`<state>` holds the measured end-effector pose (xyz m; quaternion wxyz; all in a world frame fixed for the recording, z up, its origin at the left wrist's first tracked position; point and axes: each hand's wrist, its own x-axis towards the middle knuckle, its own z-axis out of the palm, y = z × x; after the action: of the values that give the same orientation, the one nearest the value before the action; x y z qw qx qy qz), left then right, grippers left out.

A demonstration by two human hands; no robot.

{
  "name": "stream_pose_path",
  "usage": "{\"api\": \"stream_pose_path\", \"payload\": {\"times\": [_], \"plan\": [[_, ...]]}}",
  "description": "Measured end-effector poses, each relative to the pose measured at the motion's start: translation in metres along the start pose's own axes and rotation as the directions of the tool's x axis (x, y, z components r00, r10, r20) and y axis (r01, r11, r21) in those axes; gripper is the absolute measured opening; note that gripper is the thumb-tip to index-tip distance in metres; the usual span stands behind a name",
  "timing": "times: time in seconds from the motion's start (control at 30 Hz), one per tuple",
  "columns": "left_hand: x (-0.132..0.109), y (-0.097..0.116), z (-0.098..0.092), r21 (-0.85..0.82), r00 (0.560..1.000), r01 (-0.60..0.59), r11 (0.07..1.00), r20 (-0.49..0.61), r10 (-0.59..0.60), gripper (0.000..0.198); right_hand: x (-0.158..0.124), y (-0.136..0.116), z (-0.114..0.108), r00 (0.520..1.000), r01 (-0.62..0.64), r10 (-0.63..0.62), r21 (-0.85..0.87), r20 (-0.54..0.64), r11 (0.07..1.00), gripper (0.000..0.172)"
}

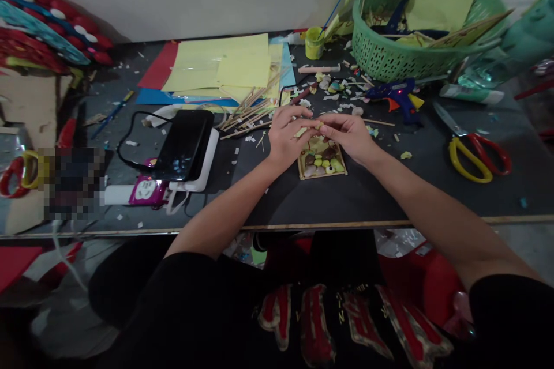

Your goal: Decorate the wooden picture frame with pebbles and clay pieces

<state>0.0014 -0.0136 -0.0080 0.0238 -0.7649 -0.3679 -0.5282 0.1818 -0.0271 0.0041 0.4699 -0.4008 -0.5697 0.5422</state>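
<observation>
My left hand [288, 134] and my right hand [348, 132] meet fingertip to fingertip over a small wooden-framed tray [321, 162] filled with little pebbles and yellow-green bits. Both hands are closed in a pinch on a small pale yellow piece [317, 125] held between them just above the tray's far edge. The tray lies flat on the dark tabletop [346, 196], partly covered by my fingers.
A pile of thin wooden sticks [249, 112] lies left of my hands. A blue glue gun [400, 97], yellow-red scissors [471, 150], a green basket [415, 23], yellow paper sheets [225, 66] and a black phone on a white device [186, 144] surround the work spot.
</observation>
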Motion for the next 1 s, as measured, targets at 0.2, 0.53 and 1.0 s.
{"api": "stream_pose_path", "payload": {"times": [0.2,0.53,1.0], "plan": [[0.003,-0.009,-0.006,0.026,0.985,-0.108,0.994,0.138,0.104,0.028,0.000,-0.001,0.001,0.999,0.010,-0.007,0.057,-0.050,0.998,0.039],[0.002,-0.010,-0.002,-0.006,0.986,-0.154,0.988,0.068,0.154,0.020,0.005,0.004,-0.008,0.980,0.150,-0.172,-0.188,-0.105,0.971,0.040],[-0.002,-0.007,0.002,-0.085,0.988,-0.089,0.992,0.121,0.099,0.013,0.003,0.009,-0.006,0.974,0.170,-0.206,-0.291,-0.096,0.941,0.027]]}}
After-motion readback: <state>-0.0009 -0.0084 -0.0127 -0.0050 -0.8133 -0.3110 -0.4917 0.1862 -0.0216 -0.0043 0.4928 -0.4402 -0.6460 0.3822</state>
